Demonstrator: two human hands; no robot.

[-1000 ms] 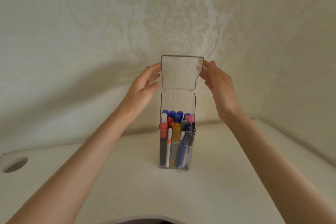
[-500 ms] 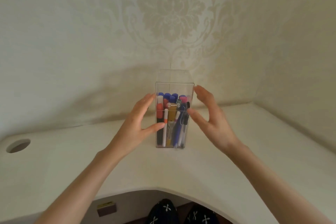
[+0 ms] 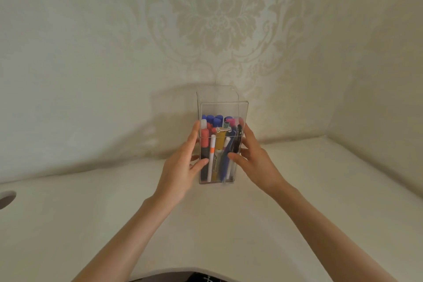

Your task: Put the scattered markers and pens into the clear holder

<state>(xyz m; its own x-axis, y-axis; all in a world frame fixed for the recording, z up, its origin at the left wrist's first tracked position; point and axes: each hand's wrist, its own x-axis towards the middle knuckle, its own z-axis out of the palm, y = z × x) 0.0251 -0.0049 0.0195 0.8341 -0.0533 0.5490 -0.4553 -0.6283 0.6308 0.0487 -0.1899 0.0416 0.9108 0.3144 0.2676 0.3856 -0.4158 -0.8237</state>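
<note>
Cream damask wallpaper [image 3: 217, 18] fills the background, and below it a pale desk [image 3: 297, 190] runs into the corner. Standing upright on that desk, close to the wall, is the clear holder [image 3: 223, 110], and it's packed: blue caps [image 3: 215, 119] at the back, a pink cap [image 3: 231, 121] to the right, a red-capped marker [image 3: 204, 139] on the left, a white pen with an orange band [image 3: 212, 155], a yellow marker [image 3: 217, 158], and a blue pen [image 3: 225, 162] beside a dark one [image 3: 235, 144]. Both hands are on it now. The left hand [image 3: 180, 167] is curled against the left wall with its thumb pressed on the front face; the right hand [image 3: 256, 162] mirrors it on the right wall, thumb also across the front. So each hand is partly closed and grips the holder. A second ago the lid stood straight up between the fingertips; half a second ago it was down and both hands hovered open beside the box. A small clasp [image 3: 222, 130] sits at the front seam, though whether it is latched is hard to make out. At far left a round hole in the desk [image 3: 6, 199] is cut by the frame edge, and dark patterned fabric [image 3: 201, 278] peeks in at the bottom.
</note>
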